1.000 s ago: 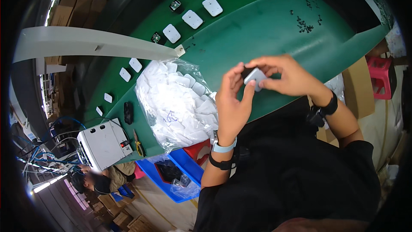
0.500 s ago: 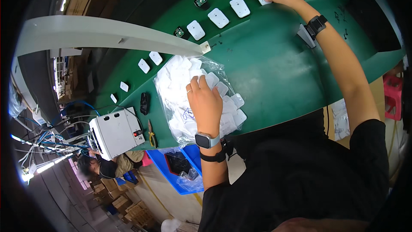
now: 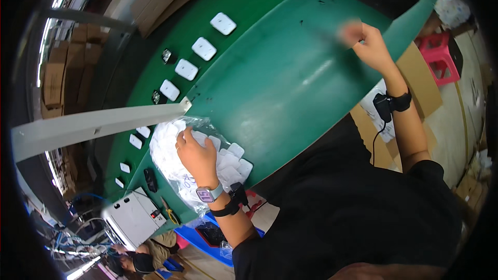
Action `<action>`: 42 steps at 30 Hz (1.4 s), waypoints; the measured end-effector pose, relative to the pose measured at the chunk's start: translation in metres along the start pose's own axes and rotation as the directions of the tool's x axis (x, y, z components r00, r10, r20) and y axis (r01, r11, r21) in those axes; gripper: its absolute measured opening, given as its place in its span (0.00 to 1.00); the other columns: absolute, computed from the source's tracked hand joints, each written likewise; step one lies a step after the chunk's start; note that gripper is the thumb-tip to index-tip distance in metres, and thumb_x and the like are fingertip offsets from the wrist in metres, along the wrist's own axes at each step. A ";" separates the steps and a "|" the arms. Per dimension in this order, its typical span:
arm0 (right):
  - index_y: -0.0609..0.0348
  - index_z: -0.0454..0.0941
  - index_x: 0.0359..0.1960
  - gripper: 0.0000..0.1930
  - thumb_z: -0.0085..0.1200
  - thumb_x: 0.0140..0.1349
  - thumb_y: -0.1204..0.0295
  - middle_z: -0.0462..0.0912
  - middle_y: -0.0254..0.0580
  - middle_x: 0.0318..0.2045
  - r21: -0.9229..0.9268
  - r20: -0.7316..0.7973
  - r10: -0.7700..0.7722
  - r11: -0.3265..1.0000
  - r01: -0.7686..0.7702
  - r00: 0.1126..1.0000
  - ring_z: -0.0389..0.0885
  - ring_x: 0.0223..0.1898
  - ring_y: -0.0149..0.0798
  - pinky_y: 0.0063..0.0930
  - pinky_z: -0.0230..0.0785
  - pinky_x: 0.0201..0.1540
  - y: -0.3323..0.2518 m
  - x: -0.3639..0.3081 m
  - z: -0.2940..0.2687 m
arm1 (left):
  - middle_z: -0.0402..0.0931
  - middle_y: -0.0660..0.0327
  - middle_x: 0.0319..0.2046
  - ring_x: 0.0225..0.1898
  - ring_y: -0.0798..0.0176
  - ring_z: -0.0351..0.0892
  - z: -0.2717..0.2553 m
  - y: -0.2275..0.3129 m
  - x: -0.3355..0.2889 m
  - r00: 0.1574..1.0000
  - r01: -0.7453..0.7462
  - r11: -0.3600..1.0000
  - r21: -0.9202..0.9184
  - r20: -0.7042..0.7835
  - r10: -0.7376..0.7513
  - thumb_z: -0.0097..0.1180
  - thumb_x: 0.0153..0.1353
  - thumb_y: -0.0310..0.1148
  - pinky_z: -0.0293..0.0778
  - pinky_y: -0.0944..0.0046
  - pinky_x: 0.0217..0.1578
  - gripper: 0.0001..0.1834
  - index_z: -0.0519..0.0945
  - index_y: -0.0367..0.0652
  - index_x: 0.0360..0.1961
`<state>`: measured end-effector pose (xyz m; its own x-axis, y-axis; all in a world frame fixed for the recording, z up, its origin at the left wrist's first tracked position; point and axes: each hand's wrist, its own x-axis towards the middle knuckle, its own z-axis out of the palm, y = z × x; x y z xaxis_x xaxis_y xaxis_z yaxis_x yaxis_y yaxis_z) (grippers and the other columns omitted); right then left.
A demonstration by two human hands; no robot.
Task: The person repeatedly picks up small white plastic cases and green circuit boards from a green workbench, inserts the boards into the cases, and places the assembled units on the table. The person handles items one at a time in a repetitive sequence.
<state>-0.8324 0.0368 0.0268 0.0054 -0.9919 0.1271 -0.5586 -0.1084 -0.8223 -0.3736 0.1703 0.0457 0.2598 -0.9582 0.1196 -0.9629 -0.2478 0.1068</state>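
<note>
My left hand rests with its fingers apart on a clear plastic bag full of white rounded plastic pieces. Some of these spill from the bag's open side onto the green table. Away to the right, my right hand hovers over the table, its fingertips smeared by motion. Whether it holds anything cannot be made out. Along the green strip beyond the table lies a spaced row of white rounded covers, the farthest cover lying apart from both hands.
A pale metal beam crosses above the strip. Small black housings lie beside the covers. At the left are a white box-shaped device, pliers and a blue bin. A pink stool stands at the right.
My right hand has let go of the farthest white cover and drawn back toward the table's near right side. My left hand stays on the bag while the view has swung right.
</note>
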 end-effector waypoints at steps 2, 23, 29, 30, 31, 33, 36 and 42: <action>0.61 0.82 0.38 0.06 0.61 0.61 0.74 0.81 0.35 0.28 -0.063 0.032 0.009 0.998 -0.007 0.999 0.77 0.28 0.28 0.24 0.70 0.33 0.016 -0.007 -0.005 | 0.73 0.43 0.53 0.54 0.38 0.72 0.005 0.021 -0.001 0.985 -0.166 0.967 -0.194 -0.074 0.154 0.66 0.46 0.27 0.70 0.47 0.56 0.29 0.76 0.39 0.53; 0.63 0.82 0.35 0.03 0.60 0.62 0.77 0.81 0.37 0.31 -0.022 0.330 -0.206 0.974 0.226 0.921 0.79 0.35 0.33 0.29 0.73 0.41 -0.018 0.006 0.030 | 0.79 0.57 0.34 0.32 0.63 0.80 -0.009 0.115 -0.074 0.850 0.507 -0.268 -0.819 0.526 0.002 0.48 0.72 0.28 0.76 0.64 0.32 0.08 0.75 0.36 0.47; 0.66 0.81 0.39 0.04 0.59 0.66 0.78 0.82 0.38 0.37 0.660 0.404 -0.184 0.737 -0.146 0.896 0.80 0.40 0.29 0.24 0.73 0.47 -0.074 -0.055 0.035 | 0.80 0.52 0.38 0.35 0.57 0.84 -0.021 0.138 -0.074 0.870 0.486 -0.256 -0.836 0.492 0.045 0.49 0.71 0.25 0.83 0.58 0.38 0.11 0.73 0.35 0.52; 0.66 0.81 0.39 0.04 0.59 0.65 0.79 0.82 0.39 0.38 0.694 0.381 -0.228 0.711 -0.114 0.896 0.80 0.40 0.30 0.24 0.73 0.46 -0.084 -0.062 0.037 | 0.80 0.51 0.39 0.35 0.57 0.84 -0.032 0.150 -0.070 0.889 0.451 -0.239 -0.860 0.458 0.028 0.49 0.70 0.25 0.83 0.58 0.38 0.12 0.73 0.35 0.53; 0.66 0.81 0.38 0.03 0.60 0.64 0.80 0.83 0.40 0.38 0.725 0.357 -0.271 0.683 -0.082 0.894 0.80 0.40 0.30 0.24 0.73 0.46 -0.092 -0.068 0.039 | 0.80 0.51 0.41 0.35 0.56 0.84 -0.040 0.160 -0.068 0.906 0.415 -0.222 -0.883 0.423 0.012 0.49 0.70 0.24 0.83 0.59 0.38 0.13 0.73 0.34 0.54; 0.66 0.81 0.37 0.04 0.61 0.62 0.80 0.83 0.40 0.37 0.752 0.287 -0.343 0.659 0.011 0.894 0.80 0.38 0.30 0.24 0.73 0.43 -0.106 -0.078 0.043 | 0.79 0.51 0.44 0.33 0.61 0.83 -0.045 0.164 -0.068 0.940 0.340 -0.148 -0.929 0.333 0.070 0.51 0.70 0.23 0.80 0.64 0.33 0.14 0.73 0.35 0.56; 0.65 0.82 0.36 0.04 0.63 0.60 0.80 0.83 0.41 0.36 0.706 0.190 -0.430 0.684 0.182 0.883 0.80 0.36 0.31 0.23 0.73 0.39 -0.123 -0.087 0.049 | 0.75 0.56 0.51 0.37 0.67 0.83 -0.049 0.162 -0.069 0.968 0.194 -0.050 -0.980 0.182 0.175 0.53 0.70 0.24 0.78 0.72 0.32 0.09 0.79 0.35 0.49; 0.62 0.82 0.35 0.05 0.64 0.59 0.77 0.83 0.40 0.34 0.583 0.119 -0.524 0.725 0.368 0.844 0.79 0.33 0.33 0.23 0.72 0.34 -0.138 -0.095 0.056 | 0.75 0.58 0.51 0.36 0.69 0.82 -0.063 0.161 -0.076 0.984 0.134 0.002 -0.991 0.133 0.120 0.59 0.67 0.25 0.78 0.75 0.28 0.08 0.81 0.37 0.46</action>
<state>-0.7094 0.1418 0.0977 0.3956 -0.7878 0.4720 0.0807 -0.4821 -0.8724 -0.5436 0.2128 0.1163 0.1304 -0.9915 -0.0007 0.1044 0.0130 0.9945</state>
